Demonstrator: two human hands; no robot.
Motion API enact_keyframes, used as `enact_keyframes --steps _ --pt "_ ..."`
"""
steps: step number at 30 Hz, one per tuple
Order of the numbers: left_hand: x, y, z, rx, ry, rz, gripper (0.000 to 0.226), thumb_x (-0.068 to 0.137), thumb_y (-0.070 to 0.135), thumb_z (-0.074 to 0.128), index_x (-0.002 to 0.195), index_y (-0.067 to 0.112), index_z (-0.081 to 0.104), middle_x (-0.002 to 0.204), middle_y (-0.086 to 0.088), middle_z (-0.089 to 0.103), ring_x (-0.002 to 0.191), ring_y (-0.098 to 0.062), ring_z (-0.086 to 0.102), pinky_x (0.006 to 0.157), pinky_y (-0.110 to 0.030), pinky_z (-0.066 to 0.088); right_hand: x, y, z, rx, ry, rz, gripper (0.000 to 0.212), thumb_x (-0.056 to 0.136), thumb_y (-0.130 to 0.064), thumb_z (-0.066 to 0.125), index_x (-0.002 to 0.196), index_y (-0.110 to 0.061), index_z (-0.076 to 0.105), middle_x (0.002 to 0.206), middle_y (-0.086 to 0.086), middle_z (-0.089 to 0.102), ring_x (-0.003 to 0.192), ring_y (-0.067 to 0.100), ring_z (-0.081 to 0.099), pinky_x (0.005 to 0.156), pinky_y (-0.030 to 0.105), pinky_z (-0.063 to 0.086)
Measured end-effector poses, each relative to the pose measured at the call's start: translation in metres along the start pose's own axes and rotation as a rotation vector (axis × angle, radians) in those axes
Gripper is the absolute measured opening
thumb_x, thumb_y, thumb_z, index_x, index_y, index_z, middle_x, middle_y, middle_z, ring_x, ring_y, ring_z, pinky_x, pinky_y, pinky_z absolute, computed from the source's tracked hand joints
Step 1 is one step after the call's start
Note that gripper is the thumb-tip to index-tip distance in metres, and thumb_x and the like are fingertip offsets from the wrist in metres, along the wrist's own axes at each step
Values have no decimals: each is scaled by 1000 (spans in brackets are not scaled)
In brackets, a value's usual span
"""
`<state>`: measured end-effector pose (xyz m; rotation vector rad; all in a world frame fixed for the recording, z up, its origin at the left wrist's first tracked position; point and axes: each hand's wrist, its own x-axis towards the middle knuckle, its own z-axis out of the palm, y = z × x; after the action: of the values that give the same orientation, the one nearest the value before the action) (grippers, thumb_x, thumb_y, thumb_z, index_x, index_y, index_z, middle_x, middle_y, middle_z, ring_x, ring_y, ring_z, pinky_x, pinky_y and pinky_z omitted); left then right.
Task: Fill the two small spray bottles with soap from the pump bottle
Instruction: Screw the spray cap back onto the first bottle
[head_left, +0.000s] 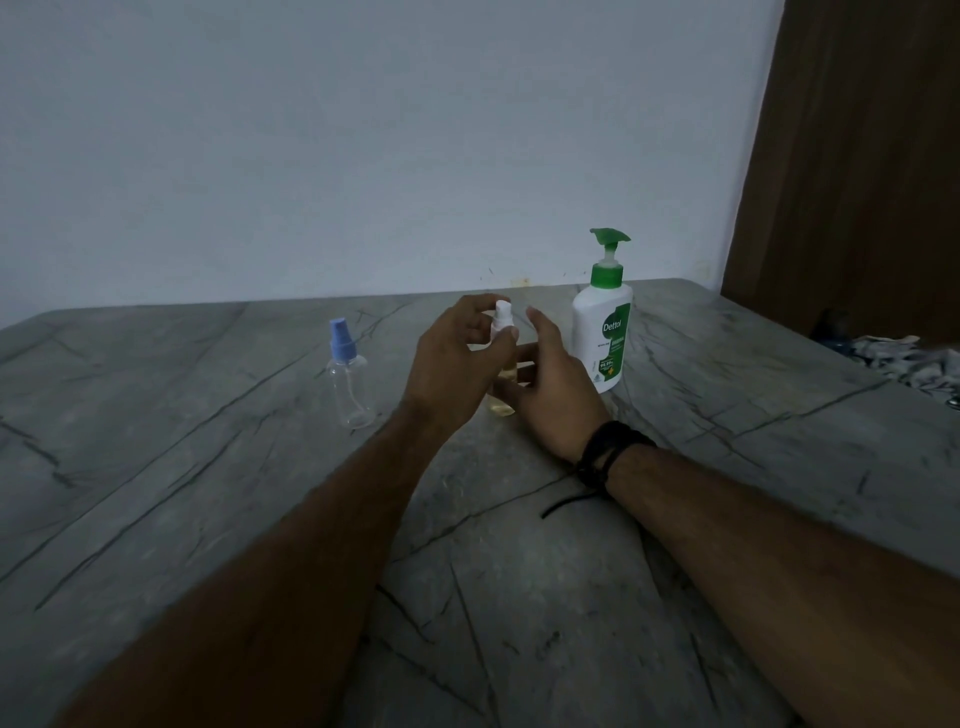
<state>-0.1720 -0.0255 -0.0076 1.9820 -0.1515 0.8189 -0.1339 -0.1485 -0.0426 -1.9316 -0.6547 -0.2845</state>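
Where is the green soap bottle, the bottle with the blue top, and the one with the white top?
Pump bottle (602, 332), head view, on its label.
Blue-capped spray bottle (349, 387), head view, clear body.
White-capped spray bottle (503, 312), head view, white cap.

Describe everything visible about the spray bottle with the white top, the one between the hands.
The white-topped spray bottle is small, of clear plastic by the look, with a white spray head fitted on top. It stands upright on the grey veined table, just left of the pump bottle. Yellowish liquid shows through its lower body. The left hand pinches the neck just under the spray head; the right hand rests against its side, fingers fairly straight, hiding part of the body. How full it is cannot be judged.
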Motion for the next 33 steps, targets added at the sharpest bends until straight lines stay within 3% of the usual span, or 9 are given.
enact_keyframes --steps 5,11,15,19,22,27,30,33 --pt "2 -3 2 25 6 -10 32 87 30 68 117 24 60 99 8 65 90 -7 61 72 -18 51 1 1 0 -10 -2 6 91 89 -29 73 158 -22 14 127 2 65 101 10 64 79 13 45" --pt "3 -6 3 59 37 -16 32 86 34 69 114 23 61 94 7 63 86 -7 60 69 -18 48 2 1 0 -23 -7 6 92 89 -30 73 158 -23 13 130 3 64 107 15 65 92 27 51" --pt "3 -10 3 70 12 -10 32 86 33 68 116 22 62 96 4 64 88 -6 60 72 -17 47 1 2 0 -25 -9 -1 91 90 -29 73 158 -22 13 131 5 63 109 17 65 94 28 51" --pt "1 -9 6 68 5 -21 28 91 37 60 117 26 61 97 12 64 89 2 59 70 -10 44 2 4 0 -19 -3 -9 89 90 -26 72 158 -21 15 127 0 63 99 10 65 86 20 49" --pt "1 -9 9 28 5 -48 30 92 43 56 117 26 59 101 13 66 92 1 61 74 -17 49 2 6 1 -38 2 -10 88 90 -23 72 158 -21 15 118 -9 60 86 -6 60 72 4 42" --pt "3 -10 14 82 40 -1 34 83 38 69 113 24 62 102 4 51 88 1 54 64 -3 40 3 7 1 -18 8 -14 88 90 -22 72 158 -19 16 131 1 63 90 0 62 77 9 45" --pt "4 -12 13 86 48 7 29 89 34 63 115 25 59 98 5 61 88 -2 58 74 -16 48 4 8 2 -31 4 -8 88 90 -24 72 158 -21 16 127 -1 64 83 -10 57 70 3 40" --pt "2 -12 13 -4 37 -34 30 92 41 58 116 24 56 108 10 63 96 -3 61 83 -27 53 4 9 2 -40 3 -16 87 91 -24 71 158 -21 16 127 0 64 83 -11 57 70 4 40"
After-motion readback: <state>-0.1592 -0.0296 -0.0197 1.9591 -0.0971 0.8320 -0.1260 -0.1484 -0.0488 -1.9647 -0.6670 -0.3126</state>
